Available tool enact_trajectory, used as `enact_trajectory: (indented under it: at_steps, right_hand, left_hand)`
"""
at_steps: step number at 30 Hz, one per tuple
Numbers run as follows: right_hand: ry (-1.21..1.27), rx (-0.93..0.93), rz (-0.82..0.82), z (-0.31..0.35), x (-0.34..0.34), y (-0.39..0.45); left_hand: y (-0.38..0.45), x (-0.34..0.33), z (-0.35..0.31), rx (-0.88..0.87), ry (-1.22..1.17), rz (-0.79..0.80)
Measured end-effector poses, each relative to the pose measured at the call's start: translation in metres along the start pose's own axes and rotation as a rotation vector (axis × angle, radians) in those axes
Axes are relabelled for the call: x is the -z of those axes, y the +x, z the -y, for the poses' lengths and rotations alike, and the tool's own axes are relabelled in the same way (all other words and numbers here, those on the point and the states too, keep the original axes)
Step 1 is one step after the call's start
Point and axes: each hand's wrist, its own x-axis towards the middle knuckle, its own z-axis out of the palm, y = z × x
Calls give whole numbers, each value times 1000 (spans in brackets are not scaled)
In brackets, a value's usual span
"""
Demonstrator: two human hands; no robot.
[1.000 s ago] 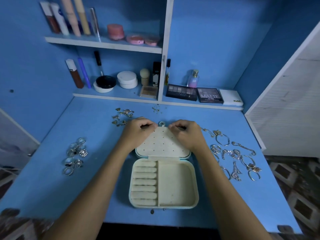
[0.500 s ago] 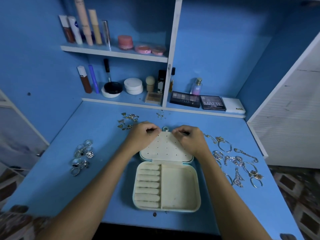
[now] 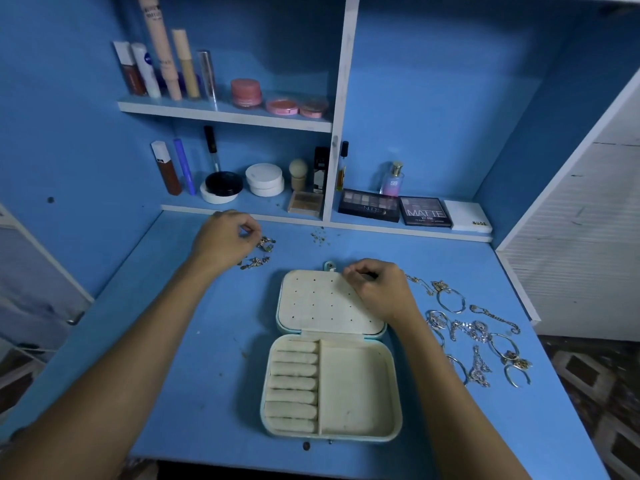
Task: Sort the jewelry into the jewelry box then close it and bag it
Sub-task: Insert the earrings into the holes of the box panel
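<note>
The box lies open on the blue bench, low and just right of centre in the frame. Its lid, cream inside and dotted with small holes, lies flat on the far side of the hinge; the near half holds a column of ring rolls on the left and a bare tray on the right. No jewelry shows in the box.

The right hand rests at the lid's upper right corner, its fingers curled close together at the lid's edge; whether they pinch anything I cannot tell. The left hand is well apart from the box, in the upper left of the bench, over a small cluster of earrings. Its fingers are curled in narrowly toward the thumb just beside the cluster; whether an earring is held I cannot tell.

Right of the box, a spread of bracelets and chains lies on the bench, just beyond the right wrist. A scatter of tiny pieces lies near the back edge, above the lid.

Along the back runs a low shelf with palettes, compacts and a perfume bottle. An upper shelf at top left carries tubes and pink jars.
</note>
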Motion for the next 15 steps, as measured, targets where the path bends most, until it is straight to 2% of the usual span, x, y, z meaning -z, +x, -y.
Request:
enact_trajectory:
  at_steps: [5, 15]
  right_hand:
    - [-3, 10, 4, 2, 1, -1]
    - [2, 23, -2, 2, 1, -1]
  left_hand:
    - [2, -2, 11, 81, 41, 74]
    - [2, -7, 16, 89, 54, 96]
